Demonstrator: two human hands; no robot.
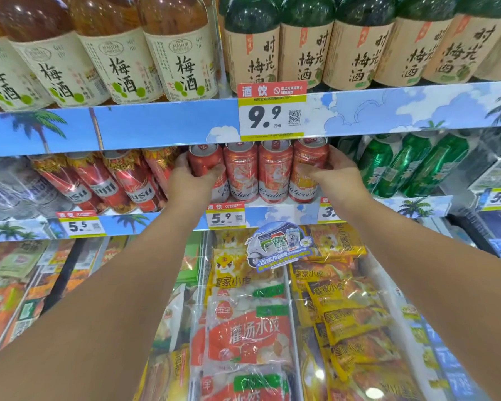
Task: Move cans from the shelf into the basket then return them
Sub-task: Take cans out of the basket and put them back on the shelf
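Note:
Several red Budweiser cans stand in a row on the middle shelf (275,211). My left hand (190,180) grips the leftmost red can (204,159), with the thumb across its front. My right hand (334,176) grips the rightmost red can (308,160), fingers round its right side. Two more red cans (258,172) stand untouched between them. No basket is in view.
Red cans in plastic wrap (107,180) lie to the left and green cans (411,166) to the right. Plum wine bottles (182,47) fill the shelf above, whose edge hangs low over the can tops. Below lies an open freezer with frozen food bags (249,334).

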